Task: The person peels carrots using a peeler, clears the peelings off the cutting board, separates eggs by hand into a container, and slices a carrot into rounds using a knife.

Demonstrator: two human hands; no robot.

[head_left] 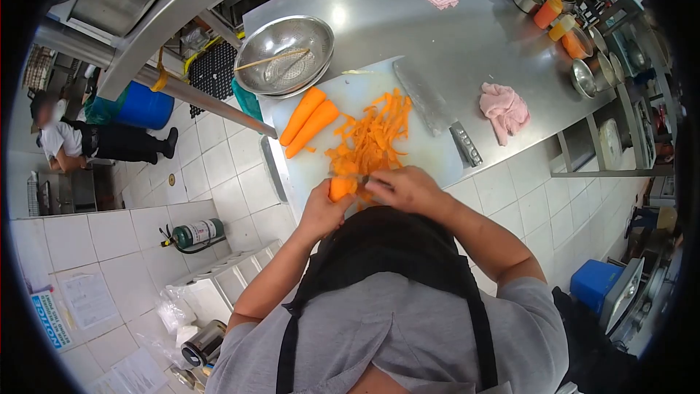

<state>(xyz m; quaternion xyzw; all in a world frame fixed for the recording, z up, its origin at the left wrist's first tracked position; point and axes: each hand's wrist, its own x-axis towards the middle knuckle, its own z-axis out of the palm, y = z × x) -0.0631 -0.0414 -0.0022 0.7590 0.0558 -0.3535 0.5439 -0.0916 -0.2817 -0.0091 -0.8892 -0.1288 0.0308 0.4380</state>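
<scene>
Table [364,29], with a board [434,152] on it: toward its seven o'clock, the left hand [323,211] clasps a carrot [342,189]; the right hand [405,188] pinches a blurred tool [367,179]. Slipping off the rounded carrot, it could nick the left hand.

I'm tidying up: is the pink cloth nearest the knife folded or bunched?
Bunched: that pink cloth lies in an uneven, creased heap.

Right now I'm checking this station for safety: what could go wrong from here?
The left hand grips a carrot close beside the blurred tool in the right hand, so a slip might cause a cut. The handle of the large knife lies near the edge of the table; a bump could perhaps knock it off. The two loose carrots may roll.
</scene>
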